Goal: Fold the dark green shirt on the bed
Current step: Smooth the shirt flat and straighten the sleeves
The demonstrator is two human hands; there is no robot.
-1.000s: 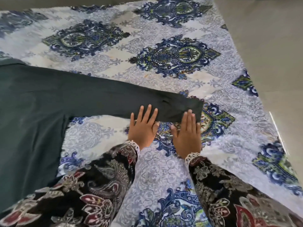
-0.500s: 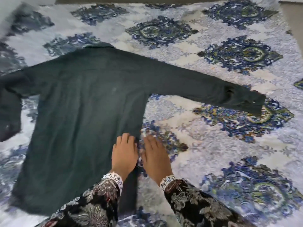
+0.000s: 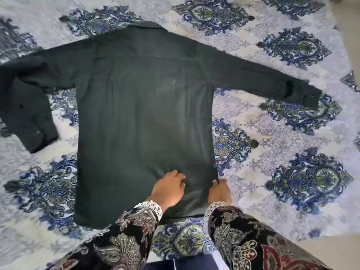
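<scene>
**Dark green shirt spread back-up on a patterned bed, both hands at its near right corner**

Surface and room, left to right: bedspread [image 3: 272, 121] in white and pale grey, printed with repeating blue-and-green medallions, filling nearly the whole view. Bare beige floor [image 3: 348, 41] visible only as a strip along the far right edge and at the near right corner.

Task item: dark green shirt [image 3: 144, 114] laid flat in the middle of the bedspread, collar [image 3: 144, 26] at the far end, hem toward the near edge. Left sleeve [image 3: 29, 114] bent back at the elbow, its cuff lying near the left edge of the view, just beside the body panel. Right sleeve [image 3: 263, 82] stretched out straight to the right, cuff resting on a medallion.

Hands: left hand [image 3: 168, 190] resting on the body panel close to the hem, right of centre, fingers curled at the tips and bunching a small ridge of cloth. Right hand [image 3: 220, 193] at the right side seam of the shirt, near the hem corner, fingers drawn together and pinching the fabric edge. Both wrists in white lace cuffs, forearms in dark floral sleeves [image 3: 243, 240] entering from the near edge.

Near centre, between the forearms: small dark blue patch with a white panel beside it, too cropped to identify.
</scene>
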